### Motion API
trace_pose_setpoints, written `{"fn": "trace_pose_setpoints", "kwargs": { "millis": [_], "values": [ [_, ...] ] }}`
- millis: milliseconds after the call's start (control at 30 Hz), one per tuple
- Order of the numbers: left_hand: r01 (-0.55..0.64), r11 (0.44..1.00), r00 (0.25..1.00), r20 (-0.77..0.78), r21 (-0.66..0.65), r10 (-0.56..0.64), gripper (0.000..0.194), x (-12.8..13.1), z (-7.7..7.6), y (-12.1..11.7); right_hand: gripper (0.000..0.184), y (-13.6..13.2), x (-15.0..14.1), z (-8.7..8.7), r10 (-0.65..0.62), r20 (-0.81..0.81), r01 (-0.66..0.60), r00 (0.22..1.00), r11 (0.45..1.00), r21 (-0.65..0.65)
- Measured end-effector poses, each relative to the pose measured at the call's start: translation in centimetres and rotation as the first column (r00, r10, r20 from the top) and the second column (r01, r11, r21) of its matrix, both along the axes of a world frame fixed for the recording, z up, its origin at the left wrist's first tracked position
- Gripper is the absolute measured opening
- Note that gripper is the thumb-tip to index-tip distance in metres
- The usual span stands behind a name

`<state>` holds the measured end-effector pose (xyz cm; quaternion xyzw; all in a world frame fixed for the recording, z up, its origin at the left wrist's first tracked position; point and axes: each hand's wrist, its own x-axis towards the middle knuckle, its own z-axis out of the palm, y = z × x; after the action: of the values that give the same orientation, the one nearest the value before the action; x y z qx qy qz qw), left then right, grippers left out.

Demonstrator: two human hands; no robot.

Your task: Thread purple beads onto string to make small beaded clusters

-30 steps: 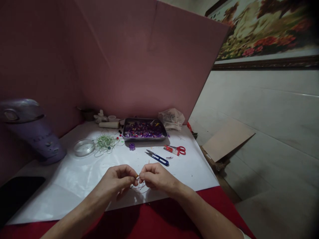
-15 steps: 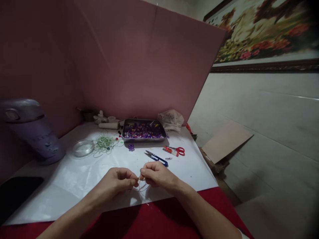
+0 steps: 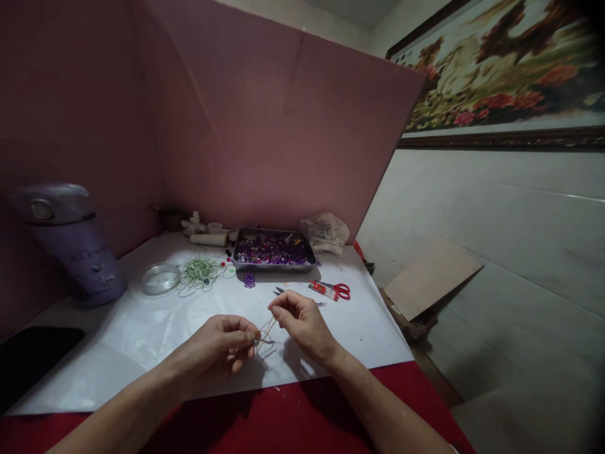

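Note:
A thin tan cord [image 3: 269, 329] stretches between my two hands above the white sheet, its loose strands looping below. My left hand [image 3: 222, 343] pinches one part of it between thumb and fingertips. Higher and to the right, my right hand [image 3: 302, 325] pinches another strand and pulls it up taut. Behind the right hand lie the thread snips [image 3: 280, 291], mostly hidden, with only the dark blade tips showing. Any small knot or bead at the left fingertips is too small to make out.
A metal tray [image 3: 274, 268] of purple beads stands at the back, near a plastic bag [image 3: 326, 232]. Red scissors [image 3: 343, 291], a lighter [image 3: 323, 290], tangled green thread [image 3: 201, 271], a clear round dish [image 3: 161, 278], a purple bottle [image 3: 85, 252] and a black flat object [image 3: 40, 356] lie around.
My right hand has moved up and away from the left, drawing out a strand, and now covers most of the snips. The left hand keeps its pinch. The view has tilted slightly.

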<state>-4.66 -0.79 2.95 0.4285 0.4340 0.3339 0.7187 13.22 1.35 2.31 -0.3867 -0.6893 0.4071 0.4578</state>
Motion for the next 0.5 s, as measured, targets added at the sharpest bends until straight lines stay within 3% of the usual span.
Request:
{"fn": "trace_pose_setpoints", "kwargs": {
  "millis": [267, 433, 500],
  "values": [
    [0.014, 1.000, 1.000, -0.023, 0.020, -0.014, 0.021, 0.2, -0.4, -0.1, 0.009, -0.4, -0.2, -0.3, -0.069, -0.031, 0.071, 0.997, 0.995, 0.069],
    [-0.012, 1.000, 1.000, 0.020, 0.012, 0.011, 0.021, 0.4, -0.9, 0.0, 0.017, -0.8, -0.3, -0.2, -0.165, 0.092, 0.129, 0.982, 0.942, 0.310],
    [-0.061, 0.998, 0.997, 0.057, 0.003, 0.060, 0.020, 0.4, -0.9, 0.1, 0.019, -1.3, -0.5, 0.1, -0.229, 0.104, 0.180, 0.968, 0.920, 0.347]
  ]
}}
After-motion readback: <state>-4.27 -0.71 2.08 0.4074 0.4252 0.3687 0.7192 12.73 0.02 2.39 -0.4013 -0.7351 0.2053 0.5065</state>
